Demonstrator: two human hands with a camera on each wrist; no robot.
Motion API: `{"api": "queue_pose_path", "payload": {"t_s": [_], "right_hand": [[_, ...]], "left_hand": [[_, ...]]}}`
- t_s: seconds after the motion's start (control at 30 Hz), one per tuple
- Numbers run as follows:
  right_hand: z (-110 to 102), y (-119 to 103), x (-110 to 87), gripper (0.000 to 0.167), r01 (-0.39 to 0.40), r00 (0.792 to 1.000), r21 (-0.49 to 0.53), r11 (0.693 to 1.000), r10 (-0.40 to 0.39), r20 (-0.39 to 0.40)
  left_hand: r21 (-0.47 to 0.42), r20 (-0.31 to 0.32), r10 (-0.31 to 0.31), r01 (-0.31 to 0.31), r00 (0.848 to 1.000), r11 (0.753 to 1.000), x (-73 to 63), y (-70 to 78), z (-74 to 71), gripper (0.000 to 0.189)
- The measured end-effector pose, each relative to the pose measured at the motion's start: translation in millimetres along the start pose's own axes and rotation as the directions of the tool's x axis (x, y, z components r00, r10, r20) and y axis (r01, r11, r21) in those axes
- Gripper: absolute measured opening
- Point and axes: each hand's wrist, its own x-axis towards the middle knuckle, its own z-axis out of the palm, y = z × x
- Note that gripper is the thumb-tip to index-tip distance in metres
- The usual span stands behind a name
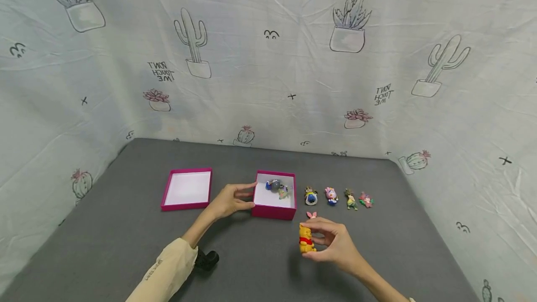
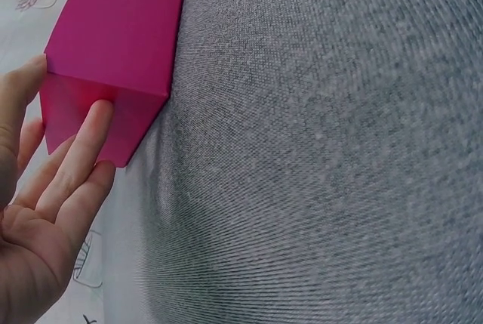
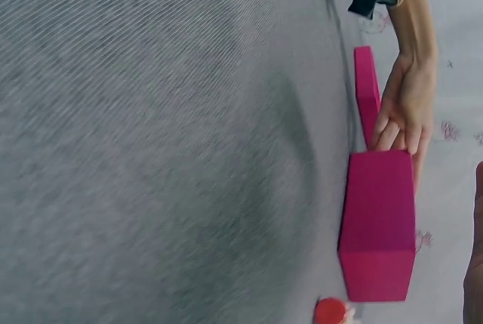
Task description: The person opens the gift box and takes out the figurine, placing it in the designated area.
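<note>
Pinching yellow bear (image 1: pixel 306 240): right grip (image 1: pixel 334 242). Left grip (image 1: pixel 229 200) straight-fingered against magenta box (image 1: pixel 273 212). Pink-eared figure (image 1: pixel 312 215) mostly hidden.

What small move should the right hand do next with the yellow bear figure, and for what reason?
Perhaps the right hand should carry the yellow bear figure over the open box: the left hand touches its left side, and inside, bare white floor shows around the small figures.

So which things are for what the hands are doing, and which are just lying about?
Part of it, probably:
yellow bear, in the right hand
pink box, touched by left hand
toys inside
row of toys

Just there, I think:
pink lid, untouched
cactus cloth
</note>
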Motion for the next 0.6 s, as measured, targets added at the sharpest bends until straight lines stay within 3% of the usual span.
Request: {"api": "queue_pose_path", "payload": {"t_s": [0.27, 0.47, 0.6], "right_hand": [[-16, 14, -11.7, 0.051, 0.015, 1.000, 0.037, 0.999, -0.014, -0.025], [-38, 20, -19.2, 0.056, -0.094, 0.992, 0.037, 0.995, 0.096, -0.082], [-56, 26, -24.3, 0.058, -0.123, 0.991, 0.008, 0.992, 0.123, -0.055]], "left_hand": [[-0.005, -0.002, 0.001, -0.001, 1.000, 1.000, -0.2, 0.3, -0.9, 0.062], [-0.017, 0.000, -0.001, 0.001, 1.000, 1.000, -0.6, 0.7, -0.8, 0.062], [-0.016, 0.003, 0.002, -0.002, 1.000, 1.000, -0.8, 0.6, 0.4, 0.062]]}}
